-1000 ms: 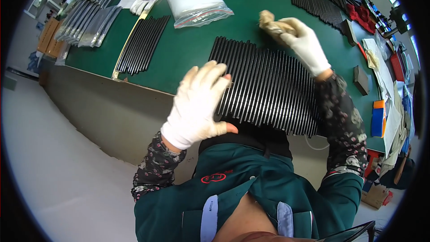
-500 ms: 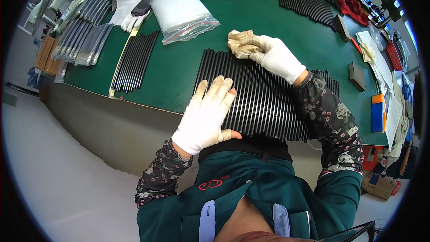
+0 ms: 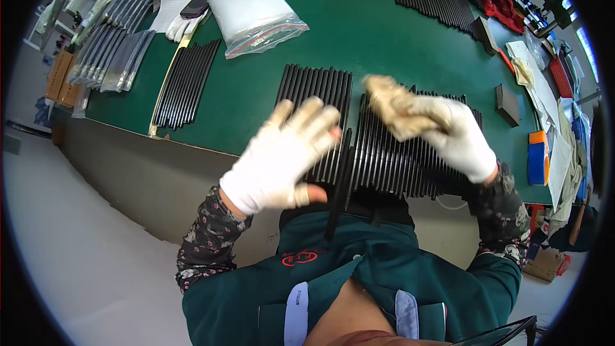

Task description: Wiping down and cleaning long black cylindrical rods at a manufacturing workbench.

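A row of thin black rods [image 3: 387, 166] lies side by side at the front edge of the green table [image 3: 339, 19]. The row is split by a gap, with a smaller group of rods [image 3: 327, 90] on the left. At the gap, a few rods [image 3: 339, 186] have slid toward me and jut past the table edge over my lap. My left hand [image 3: 275, 160], in a white glove with bare thumb tip, is spread over the left group. A crumpled tan cloth [image 3: 392, 107] is pinched in my gloved right hand [image 3: 458, 134], above the right group; both are blurred.
More black rods lie in a bundle [image 3: 186, 83] at left and in a row [image 3: 432, 1] at far right. A clear bag with white contents [image 3: 256, 13], grey blocks [image 3: 507, 106] and an orange-and-blue tape roll [image 3: 538, 159] are on the table. Bagged rods [image 3: 118, 57] stand at left.
My right hand and the cloth have moved right and nearer to me. My left hand has shifted slightly left. The row has parted, and a few rods have slid toward me past the edge.
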Action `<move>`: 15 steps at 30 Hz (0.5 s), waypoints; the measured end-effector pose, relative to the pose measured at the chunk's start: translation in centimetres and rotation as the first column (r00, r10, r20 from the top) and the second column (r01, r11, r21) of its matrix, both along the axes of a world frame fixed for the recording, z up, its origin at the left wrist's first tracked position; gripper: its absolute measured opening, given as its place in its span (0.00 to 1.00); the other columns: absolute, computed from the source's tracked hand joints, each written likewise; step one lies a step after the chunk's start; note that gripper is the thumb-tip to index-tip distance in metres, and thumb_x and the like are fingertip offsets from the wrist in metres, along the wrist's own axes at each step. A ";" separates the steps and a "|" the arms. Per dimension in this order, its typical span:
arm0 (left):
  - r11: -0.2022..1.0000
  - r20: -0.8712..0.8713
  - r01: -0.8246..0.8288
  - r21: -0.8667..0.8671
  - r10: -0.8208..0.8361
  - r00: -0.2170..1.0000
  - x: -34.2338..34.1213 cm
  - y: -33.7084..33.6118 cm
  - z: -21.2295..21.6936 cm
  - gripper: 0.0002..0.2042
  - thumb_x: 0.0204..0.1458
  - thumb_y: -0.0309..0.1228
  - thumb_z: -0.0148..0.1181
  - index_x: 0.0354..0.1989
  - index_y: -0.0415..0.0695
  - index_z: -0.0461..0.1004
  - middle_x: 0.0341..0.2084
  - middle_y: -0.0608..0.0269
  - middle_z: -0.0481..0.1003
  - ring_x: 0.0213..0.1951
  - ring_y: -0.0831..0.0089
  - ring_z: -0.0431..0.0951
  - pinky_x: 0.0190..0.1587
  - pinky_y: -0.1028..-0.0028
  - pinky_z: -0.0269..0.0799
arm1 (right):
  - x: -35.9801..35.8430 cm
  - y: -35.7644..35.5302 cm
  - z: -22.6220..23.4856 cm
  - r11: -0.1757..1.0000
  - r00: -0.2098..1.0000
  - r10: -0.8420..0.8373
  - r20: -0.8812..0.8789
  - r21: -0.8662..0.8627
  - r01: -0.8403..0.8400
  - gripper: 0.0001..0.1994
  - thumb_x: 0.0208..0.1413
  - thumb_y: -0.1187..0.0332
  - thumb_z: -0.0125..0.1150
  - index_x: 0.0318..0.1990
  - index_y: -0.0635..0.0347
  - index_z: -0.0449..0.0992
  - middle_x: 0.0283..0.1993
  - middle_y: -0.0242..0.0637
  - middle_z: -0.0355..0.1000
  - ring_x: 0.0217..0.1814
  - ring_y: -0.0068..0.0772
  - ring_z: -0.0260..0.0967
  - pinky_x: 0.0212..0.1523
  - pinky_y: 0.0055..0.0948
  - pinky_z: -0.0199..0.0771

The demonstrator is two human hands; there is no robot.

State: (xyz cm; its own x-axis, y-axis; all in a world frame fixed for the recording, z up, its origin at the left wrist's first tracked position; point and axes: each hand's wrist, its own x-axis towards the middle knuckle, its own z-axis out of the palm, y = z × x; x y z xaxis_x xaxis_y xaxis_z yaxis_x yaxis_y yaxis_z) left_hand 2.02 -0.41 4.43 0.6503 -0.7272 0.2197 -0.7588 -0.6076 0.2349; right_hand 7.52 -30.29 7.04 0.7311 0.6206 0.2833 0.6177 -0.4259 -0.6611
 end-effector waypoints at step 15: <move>0.991 0.056 0.112 0.074 -0.116 0.992 -2.4 -3.5 -2.8 0.39 0.43 0.53 0.58 0.61 0.41 0.58 0.60 0.49 0.62 0.61 0.52 0.63 0.59 0.45 0.56 | 0.5 -0.9 -2.5 0.978 0.986 -0.169 0.002 -0.124 0.168 0.17 0.46 0.80 0.61 0.46 0.56 0.77 0.36 0.44 0.76 0.38 0.41 0.76 0.41 0.29 0.76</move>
State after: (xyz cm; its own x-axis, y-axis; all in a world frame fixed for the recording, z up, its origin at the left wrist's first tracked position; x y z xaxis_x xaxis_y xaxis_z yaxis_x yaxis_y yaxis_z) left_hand -0.34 -3.92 1.60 0.5497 -0.8108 0.2010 -0.8352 -0.5300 0.1466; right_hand 7.99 -31.20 4.53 0.8305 0.5179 0.2051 0.5243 -0.6024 -0.6019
